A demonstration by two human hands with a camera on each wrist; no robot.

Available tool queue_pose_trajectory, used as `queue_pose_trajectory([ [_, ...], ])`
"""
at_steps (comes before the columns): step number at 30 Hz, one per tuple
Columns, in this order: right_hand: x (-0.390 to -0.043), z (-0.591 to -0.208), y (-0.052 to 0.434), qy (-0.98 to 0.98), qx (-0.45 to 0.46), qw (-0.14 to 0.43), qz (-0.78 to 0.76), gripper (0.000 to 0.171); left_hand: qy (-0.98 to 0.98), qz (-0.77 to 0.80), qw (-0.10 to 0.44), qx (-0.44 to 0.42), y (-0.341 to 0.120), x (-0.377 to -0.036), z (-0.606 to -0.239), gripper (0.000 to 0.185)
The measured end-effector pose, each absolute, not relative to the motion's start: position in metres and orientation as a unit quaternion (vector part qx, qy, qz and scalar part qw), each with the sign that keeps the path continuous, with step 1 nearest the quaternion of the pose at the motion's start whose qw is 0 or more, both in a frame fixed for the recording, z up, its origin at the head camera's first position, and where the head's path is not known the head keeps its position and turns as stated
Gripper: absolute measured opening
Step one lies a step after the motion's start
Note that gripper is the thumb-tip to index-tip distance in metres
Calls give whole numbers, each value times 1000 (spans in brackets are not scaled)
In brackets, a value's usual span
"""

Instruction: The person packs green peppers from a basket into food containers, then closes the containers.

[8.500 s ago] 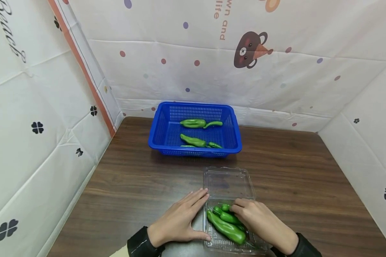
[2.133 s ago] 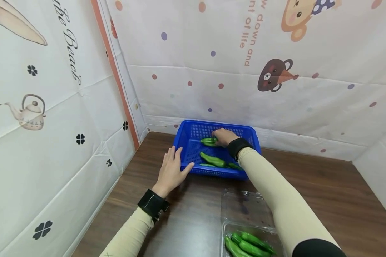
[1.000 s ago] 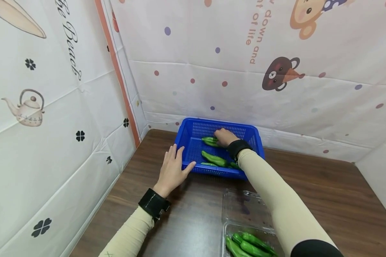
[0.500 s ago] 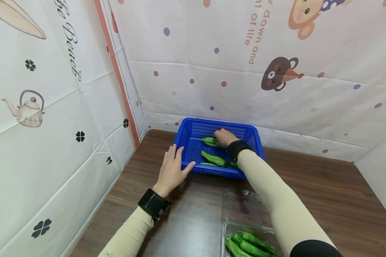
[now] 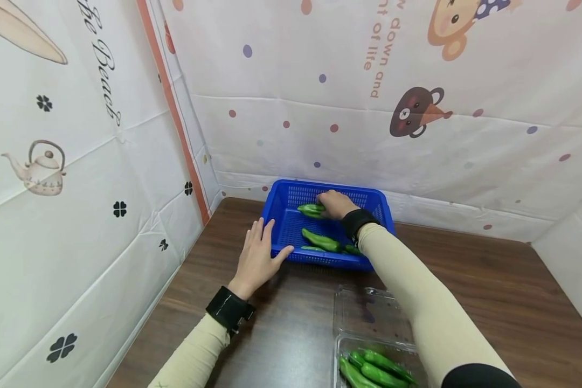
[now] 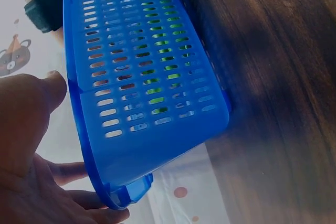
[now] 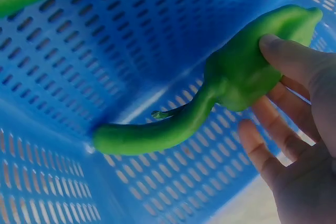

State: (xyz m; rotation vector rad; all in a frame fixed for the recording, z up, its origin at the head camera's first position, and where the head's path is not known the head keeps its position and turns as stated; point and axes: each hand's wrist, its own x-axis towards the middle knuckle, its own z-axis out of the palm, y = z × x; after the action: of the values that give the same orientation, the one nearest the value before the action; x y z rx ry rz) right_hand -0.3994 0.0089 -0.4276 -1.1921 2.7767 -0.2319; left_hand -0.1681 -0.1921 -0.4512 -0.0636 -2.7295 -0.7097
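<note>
My right hand (image 5: 337, 206) reaches into a blue basket (image 5: 330, 264) and pinches a plump green pepper (image 7: 239, 72) between thumb and fingers, as the right wrist view shows. A slim curved green pepper (image 7: 157, 136) lies beside it, its upper end overlapping the plump one. Fingers straight and thumb spread, my left hand (image 5: 256, 261) rests against the rim at the basket's near left corner. In the left wrist view, that hand (image 6: 31, 150) lies along the basket's perforated wall (image 6: 147, 145). Another long pepper (image 5: 321, 240) lies in the basket's front part, with smaller ones partly hidden behind the front rim.
Nearer to me stands a hinged clear plastic box (image 5: 337, 350) with its lid (image 5: 364, 312) folded back, holding several green peppers (image 5: 378, 372). My right sleeve (image 5: 427, 302) passes over the box's right side. A patterned white sheet (image 5: 281, 140) hangs behind the basket.
Both hands have gone from the plastic box to the basket since the oldest frame. In the last half second my right hand has shifted slightly left with the pepper; the left hand keeps its place.
</note>
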Motion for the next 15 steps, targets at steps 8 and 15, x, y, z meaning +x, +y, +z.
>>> queue_pose_trajectory([
  [8, -386, -403, 9, 904, -421, 4, -69, 15, -957, -242, 159, -28, -188, -168, -450, 85],
  [15, -368, -382, 8, 890, -451, -32, -58, 25, -956, -241, 167, -32, -185, -168, -447, 84],
])
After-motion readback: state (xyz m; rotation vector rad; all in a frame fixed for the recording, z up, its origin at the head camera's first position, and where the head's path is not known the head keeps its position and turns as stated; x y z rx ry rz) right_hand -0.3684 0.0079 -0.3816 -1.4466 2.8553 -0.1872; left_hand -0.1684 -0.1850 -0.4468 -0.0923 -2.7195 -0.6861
